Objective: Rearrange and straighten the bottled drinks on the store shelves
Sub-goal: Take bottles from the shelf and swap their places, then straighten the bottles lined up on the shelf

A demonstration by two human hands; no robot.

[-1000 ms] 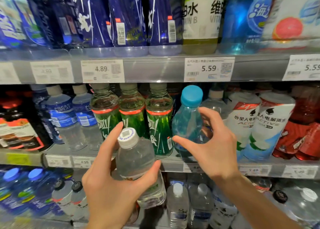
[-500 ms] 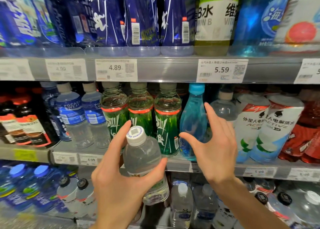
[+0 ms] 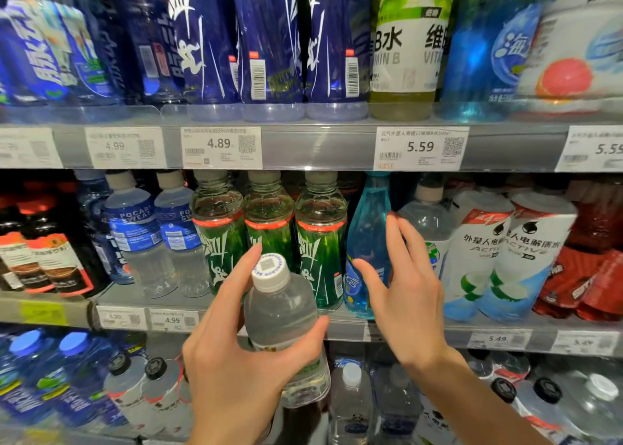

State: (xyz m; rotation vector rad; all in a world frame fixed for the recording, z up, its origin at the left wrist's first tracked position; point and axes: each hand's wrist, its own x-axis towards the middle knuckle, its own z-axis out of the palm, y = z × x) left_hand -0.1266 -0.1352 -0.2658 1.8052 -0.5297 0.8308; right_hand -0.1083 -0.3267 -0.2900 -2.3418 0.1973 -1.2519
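My left hand (image 3: pixel 236 370) covers the clear bottle (image 3: pixel 283 323)'s label. The top-shelf bottles (image 3: pixel 269 40) lose their caps to the upper edge. Far-left price tags (image 3: pixel 27 148) blur beyond my reading.

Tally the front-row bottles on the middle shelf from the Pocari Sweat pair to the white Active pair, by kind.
Pocari Sweat bottles: 2
Green bottles: 3
Light blue bottle: 1
Clear bottle with a beige cap: 1
White Active bottles: 2
Total: 9

The right hand (image 3: pixel 404 296) has released the blue bottle (image 3: pixel 367 242), now upright on the shelf.
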